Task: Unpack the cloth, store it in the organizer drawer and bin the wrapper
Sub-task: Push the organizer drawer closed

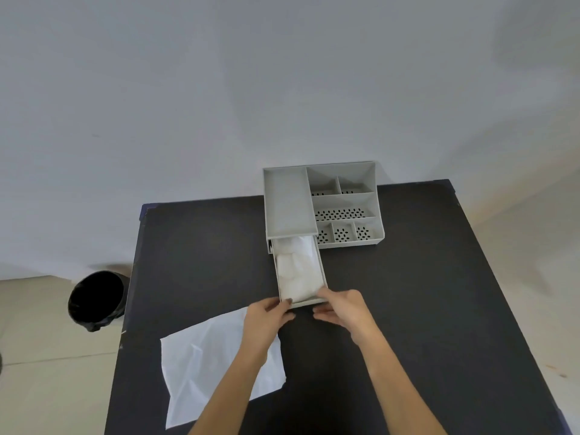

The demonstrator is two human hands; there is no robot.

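White cloth [296, 271] partly under organizer [290, 202].

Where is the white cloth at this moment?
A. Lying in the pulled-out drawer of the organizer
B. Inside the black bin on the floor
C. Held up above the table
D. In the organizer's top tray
A: the cloth fills the open drawer of the organizer, whose front both hands touch.
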